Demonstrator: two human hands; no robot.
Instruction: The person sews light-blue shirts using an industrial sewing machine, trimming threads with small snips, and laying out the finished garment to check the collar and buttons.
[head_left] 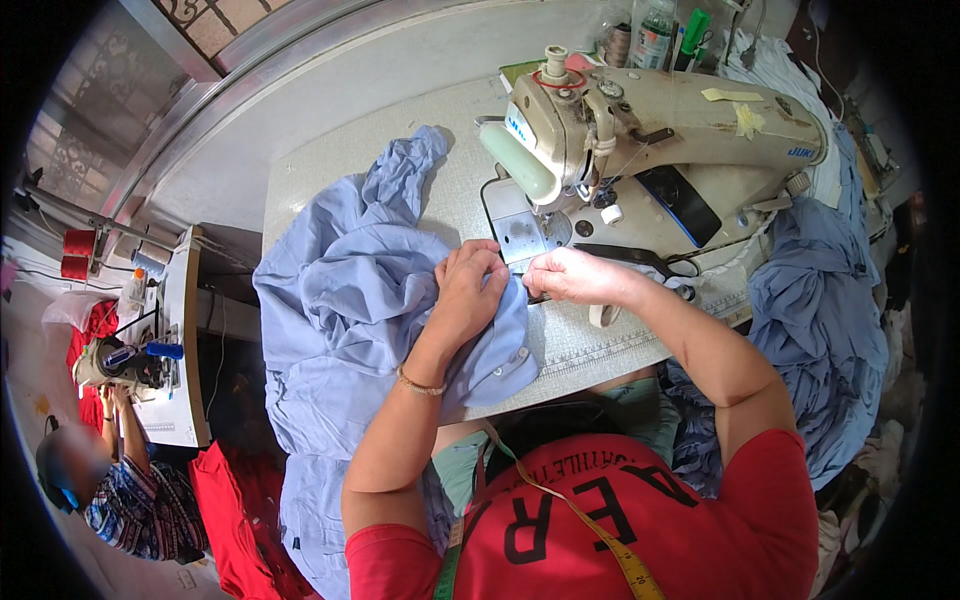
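A light blue shirt point(350, 270) lies bunched over the left of the sewing table, with two small buttons near its front edge. My left hand point(468, 290) rests on it with fingers curled into the cloth. Close beside, my right hand point(565, 275) pinches the cloth's edge just in front of the metal needle plate point(522, 236); its fingertips partly hide that spot. Above both hands stands a cream sewing machine point(700, 110). Dark-handled scissors point(640, 258) lie right of my right hand, and a white band point(604, 316) loops out below its wrist.
A dark phone point(680, 205) lies on the machine bed. More blue cloth point(815, 290) is heaped at the right edge. Behind the machine stand a bottle point(653, 35) and thread. At far left a co-worker point(145, 510) sits at another table point(185, 350), near hanging red cloth point(230, 520).
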